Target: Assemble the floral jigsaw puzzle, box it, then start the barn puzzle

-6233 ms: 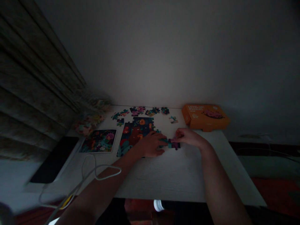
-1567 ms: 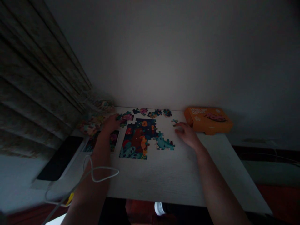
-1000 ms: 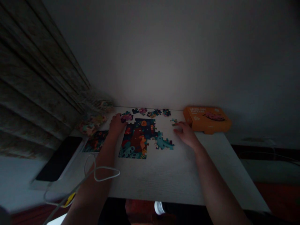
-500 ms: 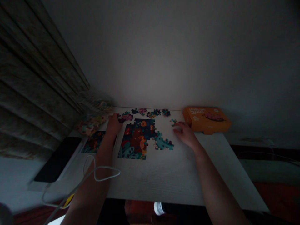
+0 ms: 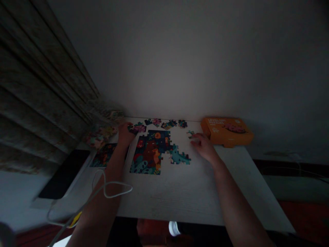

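My left hand is at the back left of the white table, fingers curled around the edge of a dark puzzle piece beside a purple-pink cluster of puzzle pieces. My right hand rests at the right, thumb apart from its fingers, fingertips at the edge of a small light-teal puzzle piece. Between the hands lies a partly joined jigsaw puzzle with a brown bear and dark leaves. A teal section adjoins its right side. The picture is dim, so fingertip contact is hard to make out.
Several loose pieces lie along the wall. An orange puzzle box sits at the back right. To the left are a picture card, a dark phone, plastic-wrapped items and a white cable.
My left hand has shifted very slightly at the pieces. The right hand stays almost still beside the small teal piece, and the puzzle looks the same.
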Demonstrator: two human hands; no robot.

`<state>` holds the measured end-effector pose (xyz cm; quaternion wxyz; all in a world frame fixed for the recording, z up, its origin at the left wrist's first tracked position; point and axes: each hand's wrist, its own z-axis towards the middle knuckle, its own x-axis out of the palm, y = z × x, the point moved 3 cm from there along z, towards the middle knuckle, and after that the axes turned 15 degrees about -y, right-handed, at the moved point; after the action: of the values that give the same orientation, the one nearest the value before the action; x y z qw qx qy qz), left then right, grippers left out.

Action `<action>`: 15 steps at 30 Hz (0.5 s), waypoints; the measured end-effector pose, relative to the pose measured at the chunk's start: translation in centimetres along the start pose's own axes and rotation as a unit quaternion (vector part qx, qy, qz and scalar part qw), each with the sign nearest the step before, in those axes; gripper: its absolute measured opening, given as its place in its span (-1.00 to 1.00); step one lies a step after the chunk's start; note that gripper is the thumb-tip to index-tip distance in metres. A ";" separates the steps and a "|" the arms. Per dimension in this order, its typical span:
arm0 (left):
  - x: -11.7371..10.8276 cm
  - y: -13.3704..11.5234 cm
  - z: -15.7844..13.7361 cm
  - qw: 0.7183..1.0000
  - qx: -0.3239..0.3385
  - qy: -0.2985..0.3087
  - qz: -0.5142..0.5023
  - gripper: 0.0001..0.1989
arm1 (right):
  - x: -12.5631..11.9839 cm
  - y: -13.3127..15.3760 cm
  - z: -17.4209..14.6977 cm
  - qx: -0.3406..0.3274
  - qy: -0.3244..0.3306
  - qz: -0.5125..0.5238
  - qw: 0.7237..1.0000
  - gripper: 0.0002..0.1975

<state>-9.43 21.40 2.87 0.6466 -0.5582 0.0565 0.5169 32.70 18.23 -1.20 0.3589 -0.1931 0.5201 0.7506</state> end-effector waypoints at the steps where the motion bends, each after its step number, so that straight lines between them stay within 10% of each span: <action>1: 0.0 -0.1 0.1 1.000 -0.001 -0.003 -0.026 -0.55 | 0.0 0.0 0.0 0.002 -0.001 0.001 1.000 -0.67; 11: -0.5 0.8 1.0 0.942 -0.196 -0.112 -0.249 -0.47 | -0.4 0.6 0.2 0.007 -0.010 0.023 1.000 -0.71; 15: -0.8 0.6 1.2 0.866 -0.245 -0.184 -0.395 -0.50 | -0.5 1.0 0.4 0.026 -0.029 0.046 0.998 -0.73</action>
<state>-10.81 21.82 3.46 0.6381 -0.5691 -0.4166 0.3088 32.35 18.24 -0.01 0.3435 -0.1376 0.5372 0.7580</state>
